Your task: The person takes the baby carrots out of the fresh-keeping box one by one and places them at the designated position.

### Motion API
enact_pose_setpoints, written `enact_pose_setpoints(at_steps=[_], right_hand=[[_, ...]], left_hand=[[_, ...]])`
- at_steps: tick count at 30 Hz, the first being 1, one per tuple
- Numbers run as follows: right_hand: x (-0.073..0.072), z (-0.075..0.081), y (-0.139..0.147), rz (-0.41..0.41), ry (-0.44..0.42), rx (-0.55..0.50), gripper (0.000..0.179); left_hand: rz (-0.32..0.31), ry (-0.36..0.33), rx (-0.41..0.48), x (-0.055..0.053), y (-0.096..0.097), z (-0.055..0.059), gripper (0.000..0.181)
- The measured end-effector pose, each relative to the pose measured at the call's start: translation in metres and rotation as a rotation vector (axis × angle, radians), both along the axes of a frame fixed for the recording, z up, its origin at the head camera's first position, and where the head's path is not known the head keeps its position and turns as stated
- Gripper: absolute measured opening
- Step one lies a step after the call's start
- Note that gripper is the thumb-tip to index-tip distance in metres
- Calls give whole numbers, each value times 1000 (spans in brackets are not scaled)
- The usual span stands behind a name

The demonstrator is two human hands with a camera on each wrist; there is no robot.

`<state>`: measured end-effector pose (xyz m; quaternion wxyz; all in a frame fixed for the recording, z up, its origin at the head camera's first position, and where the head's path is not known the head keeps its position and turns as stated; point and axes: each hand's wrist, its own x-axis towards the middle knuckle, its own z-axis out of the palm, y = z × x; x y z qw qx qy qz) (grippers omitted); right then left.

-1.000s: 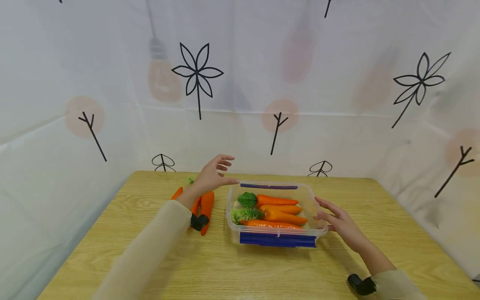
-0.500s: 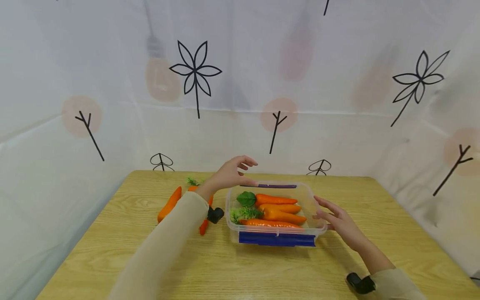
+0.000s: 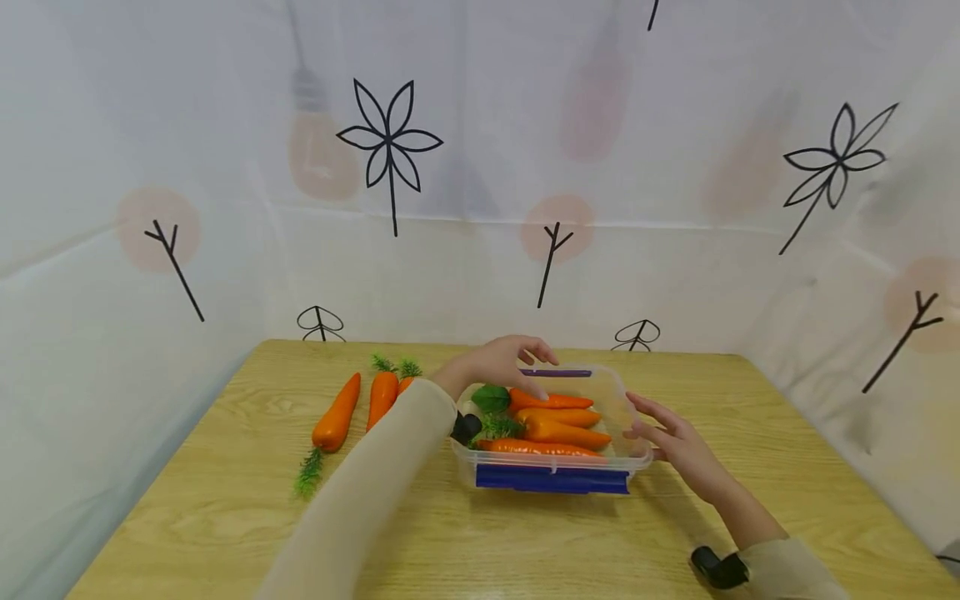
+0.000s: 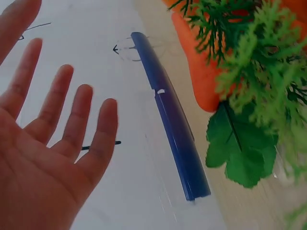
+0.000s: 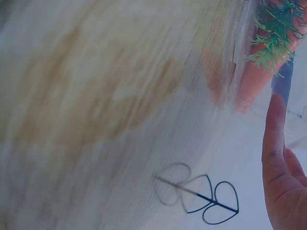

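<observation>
A clear plastic box (image 3: 555, 461) with blue latches (image 3: 552, 478) stands on the table. Inside lie several orange carrots (image 3: 562, 431), with feathery green tops and one broad green leaf (image 3: 491, 397) at the left. My left hand (image 3: 498, 362) hovers over the box's back left part, fingers spread and holding nothing. In the left wrist view, that hand's palm (image 4: 53, 172) is beside the far blue latch (image 4: 168, 120). My right hand (image 3: 690, 454) rests its fingertips at the box's right wall. The right wrist view shows its extended finger (image 5: 275, 143) near a carrot seen through the plastic.
Left of the box, a carrot (image 3: 337, 414) with its green top toward me lies on the wooden table (image 3: 202, 517). Beside it are further carrots (image 3: 383, 394), partly covered by my left sleeve (image 3: 375, 492). A white patterned cloth (image 3: 480, 275) hangs behind the table.
My left hand has moved right and lower, from the box's left rim to over its back left part. More of the carrots on the table now show. The right hand stays at the box's side.
</observation>
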<state>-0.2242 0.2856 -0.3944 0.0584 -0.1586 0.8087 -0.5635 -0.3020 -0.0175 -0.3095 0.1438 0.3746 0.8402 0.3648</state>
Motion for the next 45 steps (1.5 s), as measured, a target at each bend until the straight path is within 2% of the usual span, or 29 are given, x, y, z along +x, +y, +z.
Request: enact_pose_setpoints(at_steps=[5,8,15,18,22,28,31,38,45], right_hand=[[-1,0,0,16,6,-9,55],[-1,1,0,13,17,-8,54],[-2,1,-1,15,19,-7,54],[-3,1,-1,13,18,-12,54],[-3,1,0,11,22,-11,54],[-3,1,0,13,22,-5,55],[-3,1,0,11,22,-3,54],[-2,0,-1,7,20,-5,54],[-1,0,-1,14,7,-13,54]], left_hand=[[-91,-28,-104,-2,11,-4,44],[-111,-59,-169,-2,17,-5,41],[-117,-141,-305,-2,27,-10,46],[-106,-210,-358,0,30,-11,45],[-73,-316,-379,1,31,-12,42],[-67,-351,-377,-1,30,-15,42],[-54,-357,-382,-1,29,-16,44],[-46,-215,-435,1,27,-18,41],[-57,-218,-398,2,25,-19,36]])
